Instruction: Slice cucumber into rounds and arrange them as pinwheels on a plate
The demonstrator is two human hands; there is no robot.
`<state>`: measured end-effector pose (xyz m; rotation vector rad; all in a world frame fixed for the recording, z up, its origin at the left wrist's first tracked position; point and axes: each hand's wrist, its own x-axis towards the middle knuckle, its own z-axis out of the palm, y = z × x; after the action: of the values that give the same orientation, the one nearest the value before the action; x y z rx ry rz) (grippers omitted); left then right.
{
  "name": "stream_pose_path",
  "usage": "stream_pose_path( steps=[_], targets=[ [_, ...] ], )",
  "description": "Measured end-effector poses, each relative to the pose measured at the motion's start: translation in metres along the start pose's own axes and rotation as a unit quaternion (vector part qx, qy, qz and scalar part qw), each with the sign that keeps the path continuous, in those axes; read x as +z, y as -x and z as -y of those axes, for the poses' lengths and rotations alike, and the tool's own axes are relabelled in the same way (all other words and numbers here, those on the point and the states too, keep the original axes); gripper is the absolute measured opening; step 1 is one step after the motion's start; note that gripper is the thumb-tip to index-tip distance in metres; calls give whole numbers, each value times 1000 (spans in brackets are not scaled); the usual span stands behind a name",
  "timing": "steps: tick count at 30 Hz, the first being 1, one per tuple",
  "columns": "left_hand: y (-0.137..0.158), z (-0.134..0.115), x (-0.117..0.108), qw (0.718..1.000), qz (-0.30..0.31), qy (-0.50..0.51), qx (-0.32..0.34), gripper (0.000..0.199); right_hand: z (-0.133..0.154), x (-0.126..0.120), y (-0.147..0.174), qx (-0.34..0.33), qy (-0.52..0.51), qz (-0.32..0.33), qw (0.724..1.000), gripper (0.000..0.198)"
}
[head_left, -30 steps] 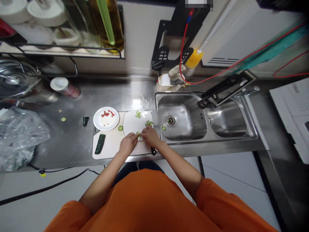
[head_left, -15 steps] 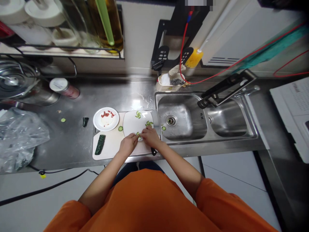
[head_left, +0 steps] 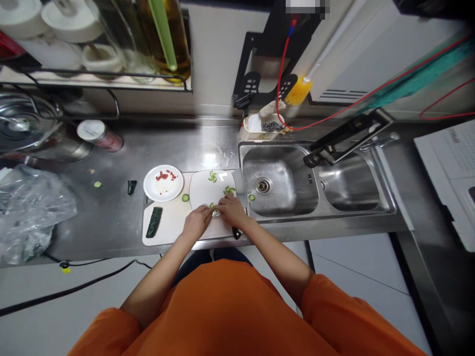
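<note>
A square white plate (head_left: pixel 202 190) rests on a pale cutting board (head_left: pixel 170 227). Curved cucumber slices (head_left: pixel 213 176) form a fan near its far edge, and another cluster (head_left: pixel 229 190) sits at its right side. At the near edge, my left hand (head_left: pixel 196 222) and my right hand (head_left: pixel 232 210) meet with fingertips closed around small cucumber slices (head_left: pixel 213 206). The fingers partly cover those slices. A black knife handle (head_left: pixel 236 233) shows below my right wrist. A dark green cucumber piece (head_left: pixel 154 222) lies on the board's left part.
A round white plate (head_left: pixel 148 184) with red bits overlaps the board's far left corner. A cucumber end (head_left: pixel 131 187) and plastic bag (head_left: pixel 35 212) lie leftward. On the right are a double sink (head_left: pixel 278 215) and black faucet (head_left: pixel 343 138). A can (head_left: pixel 100 135) stands behind.
Almost nothing differs. Both hands stay at the plate's near edge, with at most a slight shift of the fingers over the cucumber slices.
</note>
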<state>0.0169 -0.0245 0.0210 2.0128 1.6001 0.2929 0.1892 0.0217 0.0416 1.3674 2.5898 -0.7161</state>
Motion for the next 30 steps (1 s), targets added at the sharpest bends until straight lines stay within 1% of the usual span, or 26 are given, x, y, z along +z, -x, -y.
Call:
stream_pose_path(
  steps=[7, 12, 16, 18, 21, 22, 24, 27, 30],
  targets=[
    [2, 3, 4, 999, -31, 22, 5, 25, -1, -2, 3, 6, -9, -11, 1000, 27],
    [2, 4, 6, 997, -49, 61, 9, 26, -2, -1, 3, 13, -18, -16, 1000, 26],
    [4, 5, -2, 995, -56, 78, -11, 27, -3, -1, 4, 14, -19, -21, 999, 26],
    [6, 9, -11, 993, -81, 70, -52, 27, -4, -1, 6, 16, -19, -23, 999, 26],
    [9, 20, -25, 976, -139, 35, -167, 27, -4, -1, 7, 24, -20, -23, 999, 27],
    [9, 24, -29, 968, -149, 20, -203, 28, -3, -1, 8, 25, -22, -26, 999, 27],
    [8, 31, -33, 956, -149, -5, -253, 31, -2, 0, 8, 27, -25, -33, 999, 27],
    [3, 36, -33, 949, -131, -28, -286, 32, 0, 0, 7, 28, -29, -31, 999, 28],
    [-4, 36, -28, 946, -123, -35, -299, 32, 3, -1, 8, 32, -30, -23, 999, 28]
  ],
)
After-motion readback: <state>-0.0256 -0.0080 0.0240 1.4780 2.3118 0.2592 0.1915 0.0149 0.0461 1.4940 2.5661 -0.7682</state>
